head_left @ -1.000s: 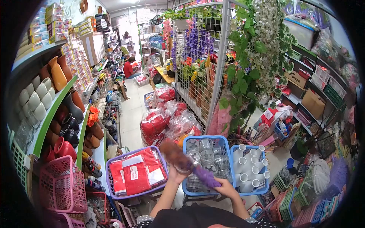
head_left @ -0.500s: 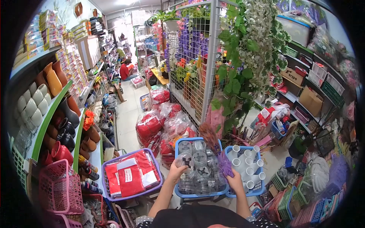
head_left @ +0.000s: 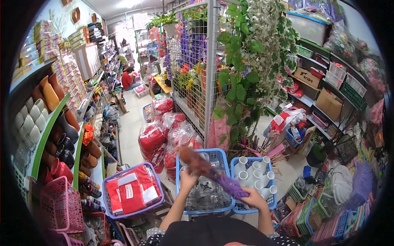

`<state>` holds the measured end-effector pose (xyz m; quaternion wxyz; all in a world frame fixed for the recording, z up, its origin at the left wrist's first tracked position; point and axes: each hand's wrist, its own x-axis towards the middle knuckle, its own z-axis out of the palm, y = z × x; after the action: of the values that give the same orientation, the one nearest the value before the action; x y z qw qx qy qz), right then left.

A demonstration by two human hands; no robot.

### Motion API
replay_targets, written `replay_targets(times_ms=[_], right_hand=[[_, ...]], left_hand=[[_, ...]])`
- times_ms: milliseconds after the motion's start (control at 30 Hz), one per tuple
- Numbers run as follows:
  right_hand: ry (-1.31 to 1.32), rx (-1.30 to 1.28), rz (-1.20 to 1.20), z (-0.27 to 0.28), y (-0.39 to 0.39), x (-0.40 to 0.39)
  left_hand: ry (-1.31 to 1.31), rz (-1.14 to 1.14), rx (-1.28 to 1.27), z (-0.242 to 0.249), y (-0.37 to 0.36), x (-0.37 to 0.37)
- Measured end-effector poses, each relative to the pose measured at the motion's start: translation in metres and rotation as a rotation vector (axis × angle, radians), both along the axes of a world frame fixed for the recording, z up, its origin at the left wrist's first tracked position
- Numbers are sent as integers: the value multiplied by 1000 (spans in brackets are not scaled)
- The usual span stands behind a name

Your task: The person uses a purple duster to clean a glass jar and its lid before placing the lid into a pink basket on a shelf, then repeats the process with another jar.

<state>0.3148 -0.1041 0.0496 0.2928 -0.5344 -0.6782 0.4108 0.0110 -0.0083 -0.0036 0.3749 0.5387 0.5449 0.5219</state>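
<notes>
My right hand (head_left: 255, 198) is closed round the purple end of a feather duster (head_left: 230, 185). The duster's blurred brown feathers reach left across a blue basket (head_left: 225, 164) of clear round containers (head_left: 207, 192). At that basket's left side, my left hand (head_left: 188, 180) grips a clear container, mostly hidden by the feathers. White bottle-shaped vases (head_left: 257, 173) stand in a second blue basket (head_left: 274, 201), just right of the first. Left of both hands, a purple basket (head_left: 107, 201) holds red packets (head_left: 132, 190).
Plastic-wrapped red bundles (head_left: 154, 138) lie on the floor ahead, beside a wire rack (head_left: 209, 78) with hanging greenery (head_left: 238, 82). Shelves of vases (head_left: 50, 92) line the left. More baskets (head_left: 305, 219) stand at right. A person in red (head_left: 127, 80) sits far down the aisle.
The duster has swung left and down over the clear containers, from nearly upright to slanting. My left hand has shifted slightly left, its container now mostly covered. The view has turned a little to the right.
</notes>
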Motion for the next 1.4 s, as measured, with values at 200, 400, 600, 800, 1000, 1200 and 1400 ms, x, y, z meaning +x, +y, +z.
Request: replay_targets(times_ms=[200, 400, 600, 800, 1000, 1200, 1400], right_hand=[[1, -8, -215, 12, -10, -1], [-37, 147, 105, 9, -13, 19], [-123, 35, 163, 16, -10, 28], [-143, 69, -44, 17, -4, 32], [-179, 80, 83, 21, -5, 37], [-199, -4, 74, 27, 2, 44], [-90, -100, -40, 3, 14, 43]], left_hand=[[-124, 54, 136, 15, -4, 22], [-33, 55, 123, 7, 1, 26], [112, 98, 222, -10, -4, 37], [96, 107, 107, 5, -22, 46], [143, 207, 124, -16, -31, 53], [31, 136, 74, -6, -41, 57], [-11, 153, 143, -21, -33, 56]])
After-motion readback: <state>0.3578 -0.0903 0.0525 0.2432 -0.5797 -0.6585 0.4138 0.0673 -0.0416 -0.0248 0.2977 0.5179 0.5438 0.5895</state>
